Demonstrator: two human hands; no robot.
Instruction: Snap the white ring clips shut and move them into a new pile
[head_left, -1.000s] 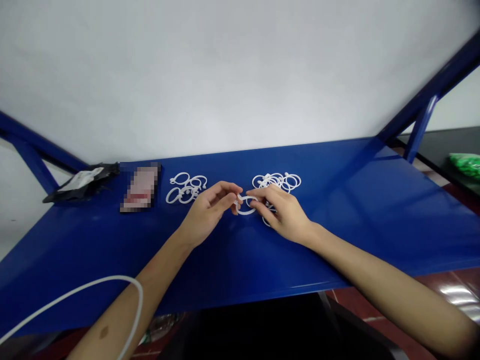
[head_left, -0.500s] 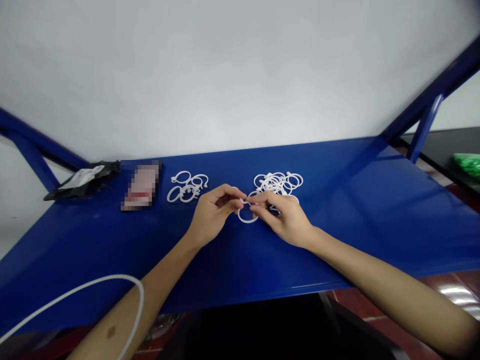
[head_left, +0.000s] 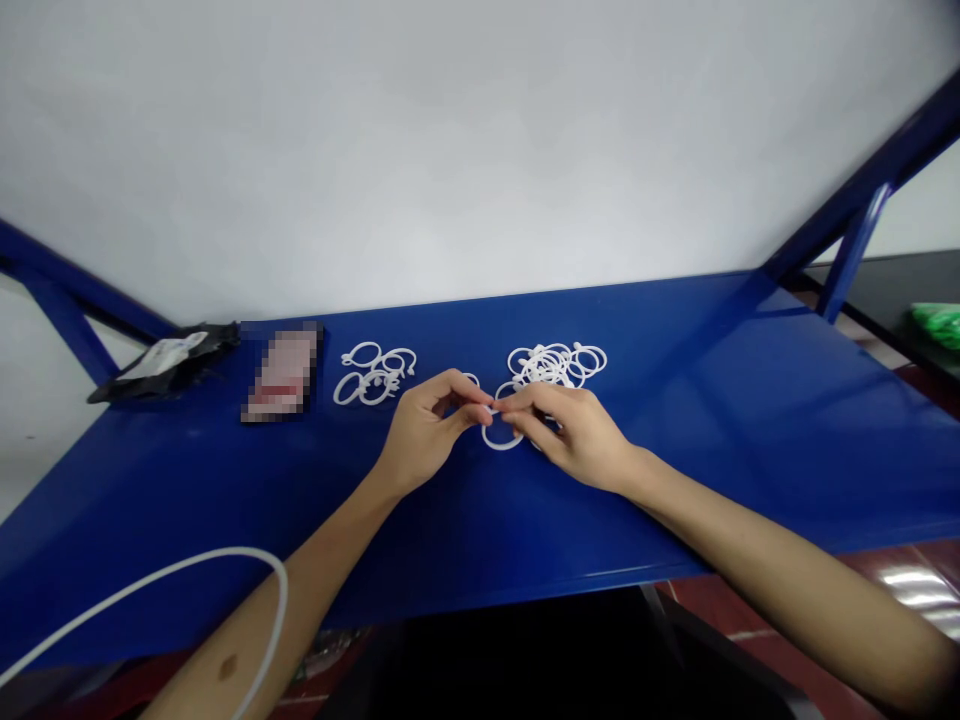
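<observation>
Both hands meet over the middle of a blue metal table (head_left: pixel 750 440). My left hand (head_left: pixel 424 430) and my right hand (head_left: pixel 574 430) each pinch the top of one white plastic ring (head_left: pixel 501 438), thumbs and forefingers closed on it. Behind my right hand lies a heap of several white rings (head_left: pixel 556 364). A smaller group of white rings (head_left: pixel 373 374) lies behind my left hand.
A blurred pink rectangle (head_left: pixel 282 376) lies left of the rings, and a black packet with a white label (head_left: pixel 166 358) sits at the table's far left corner. A white cable (head_left: pixel 187 566) loops over my left forearm. White wall behind; blue frame struts at both sides.
The ring held between both hands has swung from lying flat between the fingers to hanging below the pinched fingertips. Both hands have drawn slightly closer together.
</observation>
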